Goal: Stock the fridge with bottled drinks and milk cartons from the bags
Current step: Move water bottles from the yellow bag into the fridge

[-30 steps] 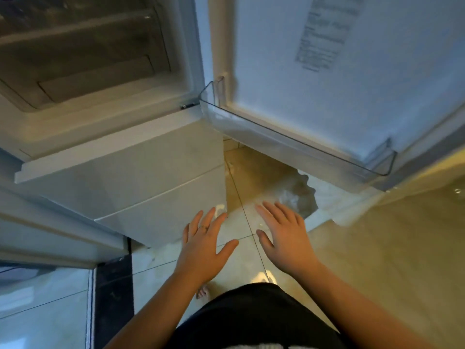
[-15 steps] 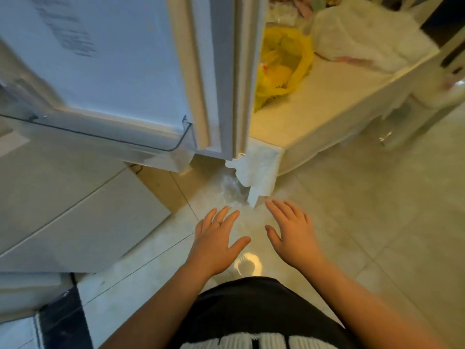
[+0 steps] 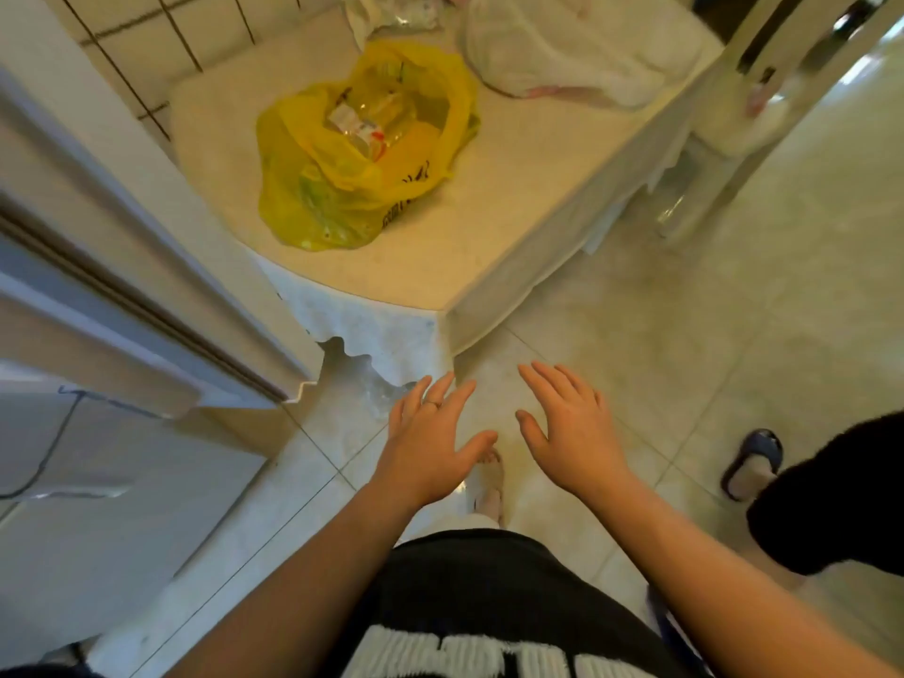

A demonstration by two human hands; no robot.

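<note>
Pale glossy floor tiles and a table draped in a cream marbled cloth fill this kitchen corner, with the open white fridge door running down the left of the frame. On the table, in the upper middle of the frame, sits a crumpled yellow plastic carrier bag, its mouth gaping to show clear plastic bottles with red-and-white labels lying inside. A white plastic bag lies near it at the upper right, and no milk carton can be made out in either. The yellow bag's thin film looks soft and slippery, likely to sag or tear under load. The bottles, if full, should be stiff, smooth and fairly heavy, so each is probably best taken around its body or neck through the open mouth rather than dragged out by the plastic. At lower centre, the person's left hand, wearing a thin ring, and right hand hover palms down above the floor. Their fingers are straight and slightly spread, holding and touching nothing, well short of the bag. A blue slipper on another person's foot shows at the right edge.
</note>
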